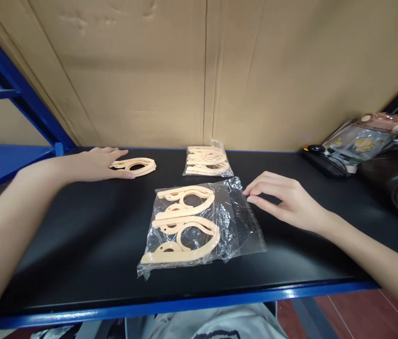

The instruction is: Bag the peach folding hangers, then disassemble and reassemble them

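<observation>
At the back left, my left hand [96, 165] is closed round the left end of a small stack of cream folding hangers [142, 165], thumb in front and fingers behind. Part of the stack is hidden under the hand. In the middle lies a clear plastic bag [236, 226] with several cream folding hangers [185, 254] flat inside it. My right hand [283, 197] is at the bag's upper right edge, its thumb and fingertips pinched together on the film. Farther back, a second clear bag of cream hangers [206, 160] lies flat.
The black tabletop [89, 245] has a blue front edge [185, 307]. A cardboard wall [142, 75] closes off the back. At the right stand a clear pouch [357, 141], a black object [326, 160] and a dark bag [393, 179]. A blue metal frame [26, 99] rises at the left.
</observation>
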### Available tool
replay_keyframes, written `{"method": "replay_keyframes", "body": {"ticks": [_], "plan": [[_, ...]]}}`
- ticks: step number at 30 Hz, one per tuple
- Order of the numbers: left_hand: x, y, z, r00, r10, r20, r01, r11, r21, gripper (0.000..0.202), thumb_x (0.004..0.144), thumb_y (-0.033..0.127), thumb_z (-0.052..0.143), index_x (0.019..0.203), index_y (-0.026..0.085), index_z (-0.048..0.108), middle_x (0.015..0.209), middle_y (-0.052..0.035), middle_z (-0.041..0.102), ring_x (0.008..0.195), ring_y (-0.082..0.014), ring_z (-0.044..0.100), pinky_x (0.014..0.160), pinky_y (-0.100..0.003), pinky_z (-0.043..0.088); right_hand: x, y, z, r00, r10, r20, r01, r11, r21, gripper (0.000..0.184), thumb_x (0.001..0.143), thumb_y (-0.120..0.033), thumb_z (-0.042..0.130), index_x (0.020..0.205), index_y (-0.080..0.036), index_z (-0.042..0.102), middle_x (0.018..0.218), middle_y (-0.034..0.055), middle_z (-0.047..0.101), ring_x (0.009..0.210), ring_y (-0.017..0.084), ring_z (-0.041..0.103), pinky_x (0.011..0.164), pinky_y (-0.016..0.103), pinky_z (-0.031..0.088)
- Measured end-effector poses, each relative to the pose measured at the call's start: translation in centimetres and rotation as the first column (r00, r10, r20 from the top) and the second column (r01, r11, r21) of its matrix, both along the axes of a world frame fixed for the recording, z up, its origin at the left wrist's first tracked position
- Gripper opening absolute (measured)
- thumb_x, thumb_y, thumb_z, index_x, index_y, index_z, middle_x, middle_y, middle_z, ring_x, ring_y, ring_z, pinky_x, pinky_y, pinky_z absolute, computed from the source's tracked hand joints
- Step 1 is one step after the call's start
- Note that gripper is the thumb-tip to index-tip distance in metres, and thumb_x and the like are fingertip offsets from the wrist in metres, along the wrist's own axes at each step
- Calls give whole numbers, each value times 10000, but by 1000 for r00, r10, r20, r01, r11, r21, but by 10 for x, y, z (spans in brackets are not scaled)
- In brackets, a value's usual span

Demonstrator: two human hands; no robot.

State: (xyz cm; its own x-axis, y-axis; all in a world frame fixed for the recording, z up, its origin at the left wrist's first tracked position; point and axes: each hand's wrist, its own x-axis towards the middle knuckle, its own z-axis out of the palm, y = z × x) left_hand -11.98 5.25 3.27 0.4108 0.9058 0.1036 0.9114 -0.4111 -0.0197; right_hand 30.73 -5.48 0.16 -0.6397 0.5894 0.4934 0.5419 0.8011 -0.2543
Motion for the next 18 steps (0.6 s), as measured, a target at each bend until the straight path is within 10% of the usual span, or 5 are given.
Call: {"method": "replay_keyframes", "body": {"ticks": [6,18], "plan": [[11,-7,11,989,100,-109,-114,985,-130,750,818,637,524,1365,128,456,1342,-101,580,1138,-295,579,948,-392,465,-2,0,-2,1000,6,26,-6,1000,4,132,945,-242,509,891,-199,622,896,61,689,847,186,604,753,340,491],[18,-1,2,987,57,-153,-72,993,-96,695,855,513,465,1371,49,423,1395,-162,512,1229,-319,503,1019,-429,405,-2,0,-2,999,13,46,-13,1000,-7,145,952,-245,504,898,-196,630,883,56,679,840,181,596,756,335,488]]}}
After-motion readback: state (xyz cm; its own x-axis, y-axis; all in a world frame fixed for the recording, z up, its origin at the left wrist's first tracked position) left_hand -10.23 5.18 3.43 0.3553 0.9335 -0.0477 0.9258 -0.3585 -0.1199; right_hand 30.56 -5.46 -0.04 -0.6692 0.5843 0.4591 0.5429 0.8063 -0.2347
